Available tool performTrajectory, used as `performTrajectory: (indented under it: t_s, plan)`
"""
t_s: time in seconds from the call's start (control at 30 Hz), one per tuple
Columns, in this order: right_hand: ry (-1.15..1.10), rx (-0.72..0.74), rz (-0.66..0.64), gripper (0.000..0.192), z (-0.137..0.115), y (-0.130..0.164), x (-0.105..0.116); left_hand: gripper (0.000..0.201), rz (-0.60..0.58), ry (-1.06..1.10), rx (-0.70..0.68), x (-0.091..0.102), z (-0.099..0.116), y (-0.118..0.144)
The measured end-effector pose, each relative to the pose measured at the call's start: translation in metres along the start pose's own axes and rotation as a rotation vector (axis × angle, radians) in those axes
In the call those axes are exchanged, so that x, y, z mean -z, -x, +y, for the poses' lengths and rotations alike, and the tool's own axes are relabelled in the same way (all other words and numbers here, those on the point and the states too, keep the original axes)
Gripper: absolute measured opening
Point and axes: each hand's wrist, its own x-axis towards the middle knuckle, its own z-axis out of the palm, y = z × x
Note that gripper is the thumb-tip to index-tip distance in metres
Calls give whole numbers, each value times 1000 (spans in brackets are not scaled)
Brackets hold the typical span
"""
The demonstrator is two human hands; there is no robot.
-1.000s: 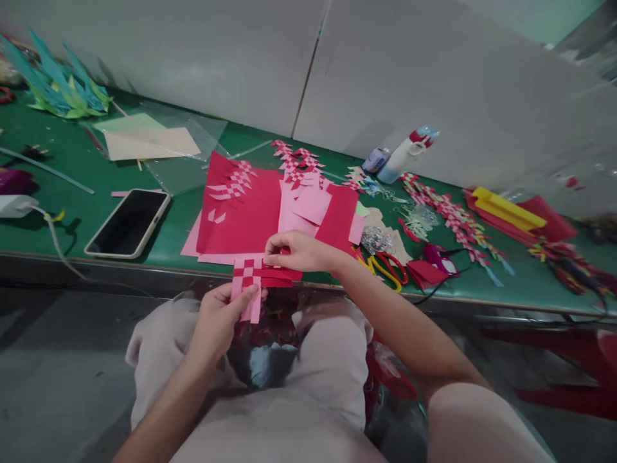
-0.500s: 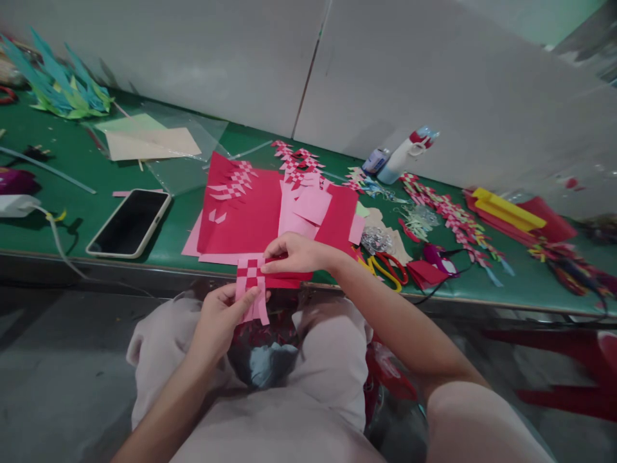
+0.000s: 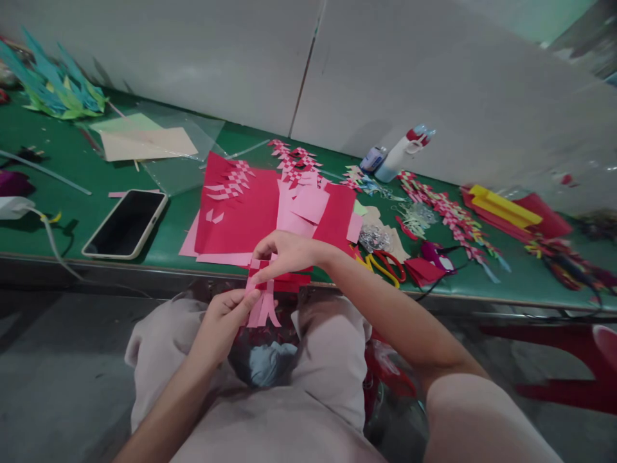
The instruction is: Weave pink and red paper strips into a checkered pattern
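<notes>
Between my hands, at the front edge of the green bench, is a small woven piece of pink and red paper strips [image 3: 263, 310]. Its upper part is a checkered weave, and loose pink strips hang from the lower end. My left hand [image 3: 225, 319] pinches its lower left side between thumb and fingers. Bent over the top, my right hand [image 3: 285, 256] grips the woven part and hides some of it. Just behind lies a red paper sheet [image 3: 241, 225] with woven pink-and-red paper fish [image 3: 236, 180] on it.
Left of the paper lies a phone [image 3: 126, 225]. Scissors [image 3: 385, 267] with yellow and red handles rest at the right front edge. A white bottle [image 3: 396, 162] stands near the wall. Strings of woven paper pieces [image 3: 446, 215] lie farther right. A grey-blue bundle [image 3: 272, 363] sits between my knees.
My right hand has shifted a little left and now covers more of the weave. The paper piece has turned slightly, and its loose strips spread lower right.
</notes>
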Motion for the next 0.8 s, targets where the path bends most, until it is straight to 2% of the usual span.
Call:
performTrajectory:
  t_s: [0.13, 0.33, 0.43, 0.67, 0.8]
  plan:
    - [-10, 48, -39, 29, 1, -4, 0, 36, 36, -29, 10, -3, 2, 1]
    - [-47, 52, 5, 21, 2, -6, 0, 35, 34, 59, 44, -8, 2, 2]
    - [-71, 31, 0, 26, 1, -5, 3, 33, 32, 112, 59, -7, 0, 2]
    - [-4, 22, -119, 41, 12, 7, 19, 30, 97, 158, 24, 1, 1, 1]
    - [19, 15, -127, 39, 13, 10, 18, 32, 136, 157, 27, 0, 2, -2]
